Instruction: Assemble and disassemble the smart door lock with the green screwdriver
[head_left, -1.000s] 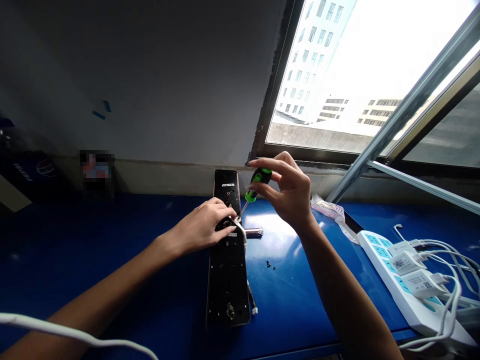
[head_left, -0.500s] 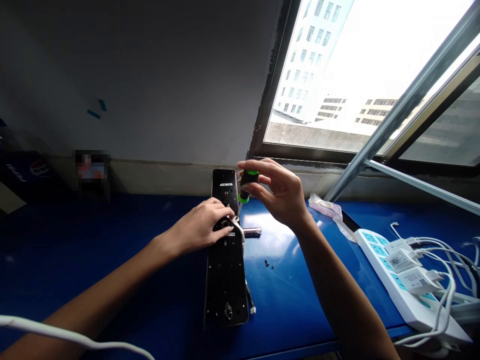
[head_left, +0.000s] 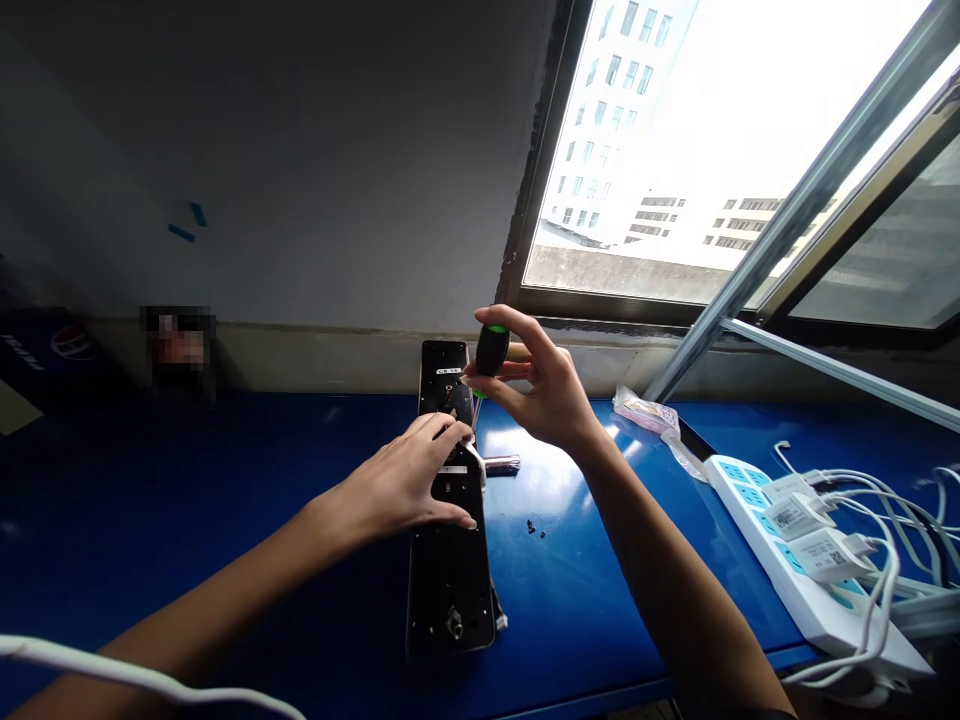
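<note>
A long black panel (head_left: pixel 450 560) lies on the blue table, its far end toward the wall. My right hand (head_left: pixel 536 385) grips a black and green screwdriver (head_left: pixel 492 352) by its handle, the shaft slanting down to the panel's right edge. My left hand (head_left: pixel 412 475) rests on the panel with thumb and fingers apart, fingertips beside a white cable (head_left: pixel 477 462). Whether those fingertips press on the cable is hard to tell. A metal cylinder (head_left: pixel 502 465) sticks out at the panel's right side. Small dark screws (head_left: pixel 534 529) lie on the table to the right.
At the right a white power strip (head_left: pixel 780 560) holds several plugs and cables. A plastic packet (head_left: pixel 646 411) lies near the wall under the window. Another white cable (head_left: pixel 142 675) crosses the lower left. A metal frame bar (head_left: pixel 787 215) slants up at the right.
My left thumb has moved down and away from the fingers, off the white cable. My right hand has shifted slightly up and left with the screwdriver, which stands more upright.
</note>
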